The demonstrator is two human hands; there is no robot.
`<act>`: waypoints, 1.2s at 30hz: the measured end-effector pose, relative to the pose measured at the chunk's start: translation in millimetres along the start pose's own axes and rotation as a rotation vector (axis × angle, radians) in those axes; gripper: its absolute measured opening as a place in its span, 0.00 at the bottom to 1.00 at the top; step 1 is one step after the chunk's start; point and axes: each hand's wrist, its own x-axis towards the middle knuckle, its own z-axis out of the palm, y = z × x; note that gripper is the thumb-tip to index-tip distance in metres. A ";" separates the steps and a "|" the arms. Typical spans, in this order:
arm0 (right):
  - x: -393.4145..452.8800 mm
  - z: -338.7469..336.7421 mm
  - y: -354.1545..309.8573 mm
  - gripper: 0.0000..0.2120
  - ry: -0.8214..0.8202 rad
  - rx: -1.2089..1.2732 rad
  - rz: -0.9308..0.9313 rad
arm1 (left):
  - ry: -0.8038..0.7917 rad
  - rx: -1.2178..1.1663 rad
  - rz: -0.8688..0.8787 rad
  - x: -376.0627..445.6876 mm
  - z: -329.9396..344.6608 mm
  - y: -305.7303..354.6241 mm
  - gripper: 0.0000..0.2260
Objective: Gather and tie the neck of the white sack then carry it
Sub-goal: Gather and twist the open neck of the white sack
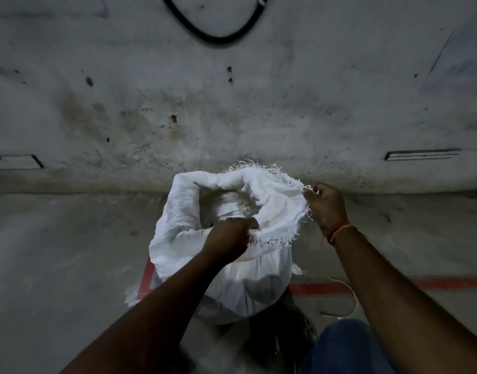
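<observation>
Head view: your left hand (pixel 230 234) pinches the white sack (pixel 224 255) rim at 6 o'clock, right hand (pixel 325 205) at 3 — mouth open, gathering barely begun, untied.

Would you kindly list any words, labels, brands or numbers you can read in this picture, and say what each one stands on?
None: no readable text anywhere.
White sack: plain fabric, no print visible.
Floor: only red painted lines, no letters or numbers.
Wall: stains and marks only.
</observation>
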 end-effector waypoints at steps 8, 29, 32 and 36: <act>2.4 -27.6 -62.8 0.08 -0.171 0.273 -0.063 | 0.246 -0.114 0.065 38.4 -50.3 20.2 0.17; 31.4 -68.0 -184.3 0.07 -0.313 -0.018 -0.465 | 0.367 -0.245 0.291 111.4 -161.2 57.9 0.15; 32.5 -63.3 -186.9 0.05 -0.231 0.060 -0.459 | 0.419 -0.327 0.211 113.5 -173.6 56.3 0.11; 28.9 -54.9 -182.1 0.09 -0.282 0.403 -0.290 | 0.493 -0.256 0.152 122.6 -181.8 44.1 0.10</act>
